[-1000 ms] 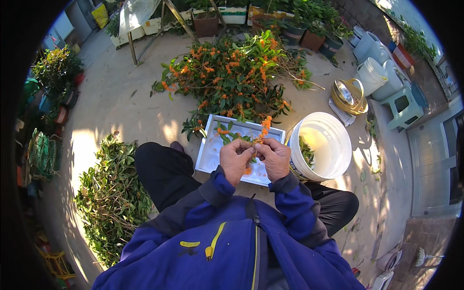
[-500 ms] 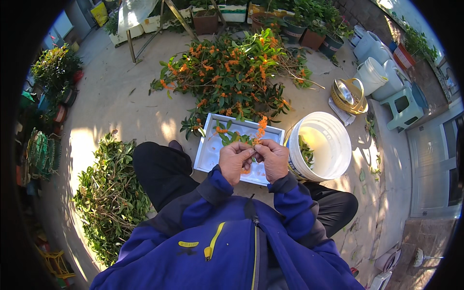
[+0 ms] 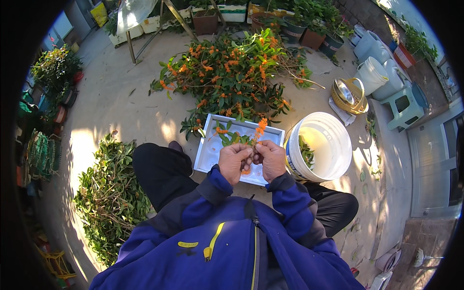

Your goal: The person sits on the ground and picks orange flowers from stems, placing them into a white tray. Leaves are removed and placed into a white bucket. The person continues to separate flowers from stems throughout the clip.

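Both hands are close together over a shallow white box (image 3: 205, 162) with loose orange blossoms in it. My left hand (image 3: 233, 160) is closed, thumb against fingers, around the leafy stem of a flowering sprig (image 3: 261, 126). Beside it, my right hand (image 3: 271, 157) pinches the same sprig just below its orange flower cluster, which points up and away from me. The fingertips nearly meet, and they hide part of the stem. Just beyond the box lies a large heap of cut branches (image 3: 227, 72) with green leaves and orange flowers.
At the right of the box stands a white bucket (image 3: 333, 150) with green leaves inside. A pile of leafy cuttings (image 3: 111, 198) lies at my left. Further right are a wicker basket (image 3: 355, 103), a pale green stool (image 3: 403, 108) and several plastic containers.
The flower cluster has dipped slightly, and my right hand has shifted a little. Both hands keep hold of the sprig; the surroundings look the same.
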The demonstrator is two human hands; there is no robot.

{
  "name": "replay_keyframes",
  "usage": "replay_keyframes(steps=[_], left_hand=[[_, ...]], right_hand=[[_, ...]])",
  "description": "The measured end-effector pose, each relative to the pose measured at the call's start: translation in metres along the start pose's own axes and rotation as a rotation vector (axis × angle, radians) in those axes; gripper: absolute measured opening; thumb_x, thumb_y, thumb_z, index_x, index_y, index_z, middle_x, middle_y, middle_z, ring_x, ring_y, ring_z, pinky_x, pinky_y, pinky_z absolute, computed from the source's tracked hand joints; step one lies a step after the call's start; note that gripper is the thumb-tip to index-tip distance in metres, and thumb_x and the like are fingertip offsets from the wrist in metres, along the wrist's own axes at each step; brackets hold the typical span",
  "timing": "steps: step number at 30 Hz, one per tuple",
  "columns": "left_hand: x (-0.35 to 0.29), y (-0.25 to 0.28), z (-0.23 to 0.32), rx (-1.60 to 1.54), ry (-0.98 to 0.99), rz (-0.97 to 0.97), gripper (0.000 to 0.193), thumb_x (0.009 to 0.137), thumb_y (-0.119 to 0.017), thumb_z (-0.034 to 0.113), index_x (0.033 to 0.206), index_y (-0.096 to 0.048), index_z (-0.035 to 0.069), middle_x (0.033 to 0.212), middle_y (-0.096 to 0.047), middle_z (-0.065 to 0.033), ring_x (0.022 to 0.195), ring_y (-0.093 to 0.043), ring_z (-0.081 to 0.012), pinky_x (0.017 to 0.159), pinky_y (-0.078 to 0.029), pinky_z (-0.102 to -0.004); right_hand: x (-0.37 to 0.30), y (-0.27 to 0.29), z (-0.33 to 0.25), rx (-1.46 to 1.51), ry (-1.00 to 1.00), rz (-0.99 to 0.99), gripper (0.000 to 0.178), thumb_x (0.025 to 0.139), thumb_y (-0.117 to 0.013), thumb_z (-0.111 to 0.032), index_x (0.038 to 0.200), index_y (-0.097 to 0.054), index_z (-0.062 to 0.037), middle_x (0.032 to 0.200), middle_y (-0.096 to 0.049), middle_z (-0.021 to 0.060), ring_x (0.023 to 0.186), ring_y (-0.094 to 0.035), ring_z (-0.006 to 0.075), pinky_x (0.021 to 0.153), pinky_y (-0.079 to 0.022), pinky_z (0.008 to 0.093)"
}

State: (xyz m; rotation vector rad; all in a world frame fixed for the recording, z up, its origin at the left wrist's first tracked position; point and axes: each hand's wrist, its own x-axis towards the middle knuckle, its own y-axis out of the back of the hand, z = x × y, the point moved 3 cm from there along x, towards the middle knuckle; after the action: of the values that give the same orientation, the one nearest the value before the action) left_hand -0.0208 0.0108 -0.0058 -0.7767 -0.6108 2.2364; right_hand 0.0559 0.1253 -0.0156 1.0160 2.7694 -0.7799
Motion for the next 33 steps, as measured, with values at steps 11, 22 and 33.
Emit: replay_keyframes(steps=[11,22,33], left_hand=[[0.007,0.017,0.003,0.049,-0.099,0.078,0.011,0.097,-0.057,0.010,0.096,-0.061,-0.001,0.078,-0.061,-0.0040,0.056,-0.053,-0.0085,0.045,-0.041,-0.0211],[0.003,0.002,0.001,0.236,-0.153,0.090,0.014,0.098,-0.055,0.010,0.093,-0.063,0.000,0.074,-0.060,-0.0012,0.055,-0.049,-0.0047,0.044,-0.038,-0.0195],[0.001,0.003,-0.003,0.464,-0.321,0.044,0.013,0.096,-0.056,0.007,0.098,-0.064,-0.003,0.070,-0.055,0.0018,0.056,-0.045,-0.0032,0.049,-0.036,-0.0192]], right_hand=[[0.029,0.047,0.013,-1.075,0.447,0.185,0.029,0.082,-0.065,-0.013,0.108,-0.068,-0.0005,0.102,-0.068,0.0193,0.089,-0.068,0.0255,0.073,-0.053,0.0332],[0.008,0.003,-0.026,-0.166,0.049,-0.029,0.025,0.089,-0.063,-0.018,0.103,-0.068,0.0032,0.086,-0.067,0.0028,0.072,-0.054,0.0085,0.066,-0.044,0.0240],[0.008,0.007,-0.022,-0.016,-0.215,-0.091,0.021,0.091,-0.065,-0.020,0.097,-0.066,-0.0008,0.086,-0.068,0.0067,0.078,-0.066,0.0166,0.073,-0.055,0.0325]])
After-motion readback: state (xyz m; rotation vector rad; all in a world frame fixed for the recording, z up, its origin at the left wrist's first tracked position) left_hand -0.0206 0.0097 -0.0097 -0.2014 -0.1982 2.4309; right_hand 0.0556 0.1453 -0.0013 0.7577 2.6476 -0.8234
